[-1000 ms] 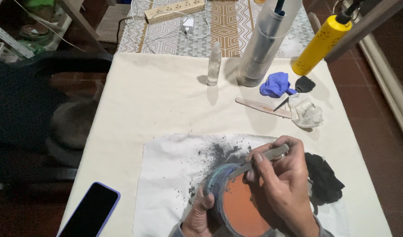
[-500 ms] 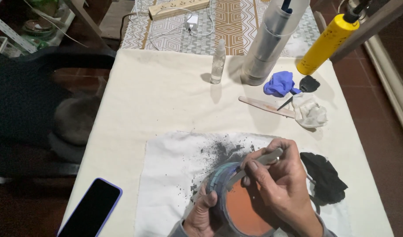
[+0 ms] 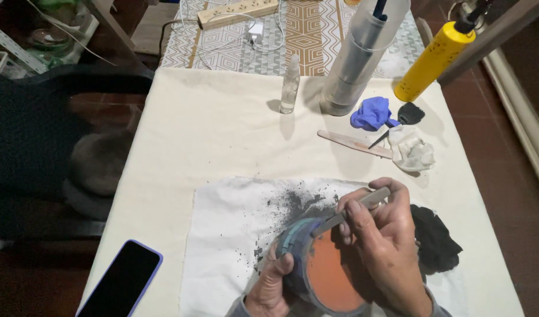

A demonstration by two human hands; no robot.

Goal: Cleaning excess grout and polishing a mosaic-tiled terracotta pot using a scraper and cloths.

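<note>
Right hand point(image 3: 387, 252) fingers close on a grey tool point(image 3: 351, 212) against the pot point(image 3: 322, 264); left hand point(image 3: 272, 285) grips the pot over a dusty cloth point(image 3: 234, 235) on the bench point(image 3: 211, 135).

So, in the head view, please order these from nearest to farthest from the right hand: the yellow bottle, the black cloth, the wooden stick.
Measured from the right hand:
1. Black cloth, just beside the hand, on its right.
2. Wooden stick, farther up the table, in the middle.
3. Yellow bottle, at the far right corner.
</note>
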